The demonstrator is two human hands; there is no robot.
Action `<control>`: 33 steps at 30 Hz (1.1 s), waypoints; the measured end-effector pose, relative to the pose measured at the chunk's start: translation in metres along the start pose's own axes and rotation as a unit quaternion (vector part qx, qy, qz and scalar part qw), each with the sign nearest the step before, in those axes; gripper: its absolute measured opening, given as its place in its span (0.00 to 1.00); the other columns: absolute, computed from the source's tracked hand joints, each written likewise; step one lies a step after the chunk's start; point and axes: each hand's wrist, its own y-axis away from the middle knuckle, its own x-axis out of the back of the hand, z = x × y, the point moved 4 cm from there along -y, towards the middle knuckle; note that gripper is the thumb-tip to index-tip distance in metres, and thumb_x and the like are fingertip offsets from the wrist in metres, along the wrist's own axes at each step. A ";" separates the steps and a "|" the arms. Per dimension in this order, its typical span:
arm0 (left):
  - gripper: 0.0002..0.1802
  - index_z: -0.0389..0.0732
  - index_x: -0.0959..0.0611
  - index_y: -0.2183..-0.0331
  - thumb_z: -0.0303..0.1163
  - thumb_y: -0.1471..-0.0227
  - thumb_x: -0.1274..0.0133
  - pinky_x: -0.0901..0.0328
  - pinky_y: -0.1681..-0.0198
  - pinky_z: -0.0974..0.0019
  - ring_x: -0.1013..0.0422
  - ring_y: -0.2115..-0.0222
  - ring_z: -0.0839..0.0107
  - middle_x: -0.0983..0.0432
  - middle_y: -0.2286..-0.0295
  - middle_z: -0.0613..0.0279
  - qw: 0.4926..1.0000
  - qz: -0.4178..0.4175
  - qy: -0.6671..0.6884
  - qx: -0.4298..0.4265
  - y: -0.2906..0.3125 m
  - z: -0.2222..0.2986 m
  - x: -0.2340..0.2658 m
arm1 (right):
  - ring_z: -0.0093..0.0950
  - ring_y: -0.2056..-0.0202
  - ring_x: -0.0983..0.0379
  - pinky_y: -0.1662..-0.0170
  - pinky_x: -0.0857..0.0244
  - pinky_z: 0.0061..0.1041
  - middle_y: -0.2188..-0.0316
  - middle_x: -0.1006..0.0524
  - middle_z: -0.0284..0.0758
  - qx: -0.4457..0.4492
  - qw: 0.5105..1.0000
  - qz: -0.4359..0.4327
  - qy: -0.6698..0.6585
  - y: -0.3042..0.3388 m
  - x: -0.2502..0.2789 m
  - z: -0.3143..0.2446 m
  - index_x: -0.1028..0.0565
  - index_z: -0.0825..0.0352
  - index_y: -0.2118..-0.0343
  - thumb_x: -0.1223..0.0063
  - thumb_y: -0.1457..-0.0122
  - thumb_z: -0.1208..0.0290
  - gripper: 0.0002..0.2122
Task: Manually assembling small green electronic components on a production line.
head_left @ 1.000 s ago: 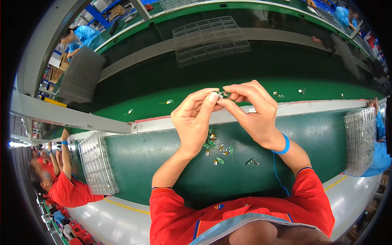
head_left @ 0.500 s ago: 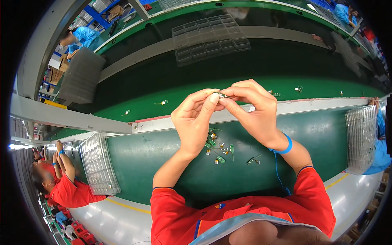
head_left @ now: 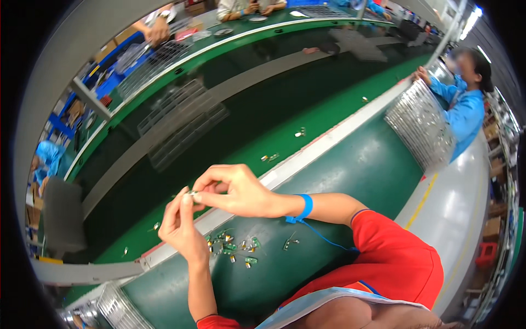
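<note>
While the left hand (head_left: 183, 230) and right hand (head_left: 235, 189) pinch one small electronic part (head_left: 192, 193) near the white rail (head_left: 334, 135), two clear tray stacks (head_left: 419, 126) and one heap of parts (head_left: 229, 248), too jumbled to count, sit on its near side.

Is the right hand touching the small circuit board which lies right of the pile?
Apart. The head view shows green bench surface between the right hand and the small circuit board.
</note>
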 end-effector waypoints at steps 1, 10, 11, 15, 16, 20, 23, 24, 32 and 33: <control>0.07 0.30 0.18 0.66 0.23 0.47 0.46 0.32 0.76 0.76 0.28 0.76 0.75 0.23 0.70 0.57 0.999 0.040 0.025 -0.010 0.000 -0.001 -0.003 | 0.19 0.66 0.28 0.61 0.28 0.23 0.70 0.25 0.33 -0.051 0.998 -0.010 -0.025 0.000 0.002 0.004 0.24 0.73 0.66 0.41 0.46 0.76 0.08; 0.09 0.35 0.25 0.64 0.31 0.42 0.52 0.37 0.81 0.74 0.29 0.73 0.71 0.27 0.71 0.57 0.993 0.089 0.065 0.039 -0.037 -0.006 0.073 | 0.19 0.71 0.25 0.66 0.29 0.21 0.74 0.22 0.32 -0.047 0.997 0.008 0.068 -0.014 0.008 0.045 0.24 0.69 0.65 0.43 0.45 0.72 0.07; 0.11 0.33 0.25 0.63 0.32 0.42 0.52 0.35 0.79 0.73 0.28 0.73 0.70 0.26 0.70 0.55 0.992 0.108 0.021 0.056 -0.043 -0.003 0.094 | 0.20 0.71 0.24 0.66 0.29 0.20 0.74 0.21 0.33 -0.034 0.983 0.011 0.182 -0.019 0.012 0.039 0.23 0.69 0.65 0.44 0.46 0.74 0.07; 0.11 0.33 0.21 0.64 0.32 0.43 0.50 0.30 0.73 0.70 0.25 0.70 0.71 0.23 0.69 0.56 0.990 0.066 -0.116 0.051 -0.052 -0.019 0.162 | 0.22 0.72 0.23 0.67 0.29 0.21 0.76 0.21 0.35 -0.062 0.972 0.043 0.220 -0.032 0.025 0.072 0.24 0.72 0.59 0.51 0.44 0.74 0.12; 0.10 0.33 0.21 0.64 0.31 0.43 0.50 0.30 0.72 0.71 0.26 0.70 0.71 0.23 0.69 0.57 0.981 0.063 -0.169 0.073 -0.044 -0.023 0.183 | 0.21 0.72 0.24 0.67 0.29 0.20 0.76 0.21 0.35 -0.083 0.965 0.020 0.248 -0.034 0.013 0.075 0.24 0.72 0.59 0.51 0.43 0.72 0.12; 0.07 0.33 0.19 0.68 0.27 0.49 0.46 0.31 0.69 0.71 0.24 0.72 0.72 0.21 0.73 0.59 0.901 0.046 -0.421 0.095 -0.017 -0.043 0.234 | 0.21 0.74 0.24 0.70 0.31 0.19 0.76 0.21 0.36 -0.044 0.973 -0.056 0.220 -0.038 -0.046 0.101 0.23 0.71 0.59 0.50 0.41 0.68 0.12; 0.06 0.35 0.18 0.69 0.26 0.51 0.45 0.31 0.68 0.69 0.23 0.72 0.69 0.21 0.73 0.57 0.850 0.023 -0.527 0.004 -0.010 -0.054 0.233 | 0.40 0.73 0.23 0.67 0.30 0.31 0.75 0.21 0.45 -0.049 0.947 -0.111 0.298 -0.045 -0.069 0.102 0.22 0.70 0.64 0.47 0.43 0.68 0.11; 0.06 0.36 0.18 0.70 0.26 0.52 0.45 0.31 0.67 0.67 0.23 0.71 0.65 0.21 0.73 0.55 0.850 0.015 -0.526 0.008 -0.010 -0.059 0.230 | 0.40 0.73 0.23 0.67 0.30 0.31 0.75 0.21 0.45 -0.049 0.946 -0.111 0.301 -0.047 -0.066 0.106 0.22 0.70 0.64 0.47 0.43 0.68 0.11; 0.06 0.35 0.18 0.75 0.29 0.55 0.42 0.33 0.67 0.63 0.27 0.72 0.62 0.23 0.76 0.56 0.882 -0.091 -0.460 -0.043 -0.025 -0.081 0.136 | 0.39 0.68 0.25 0.63 0.31 0.33 0.72 0.22 0.42 0.073 0.872 -0.086 0.476 -0.035 -0.024 0.124 0.23 0.71 0.64 0.44 0.49 0.77 0.09; 0.07 0.35 0.18 0.75 0.29 0.56 0.42 0.34 0.66 0.61 0.29 0.72 0.60 0.24 0.77 0.56 0.862 -0.102 -0.488 -0.090 -0.029 -0.080 0.115 | 0.39 0.66 0.26 0.62 0.32 0.34 0.71 0.22 0.42 0.096 0.871 -0.091 0.473 -0.030 -0.024 0.119 0.23 0.71 0.64 0.44 0.50 0.77 0.09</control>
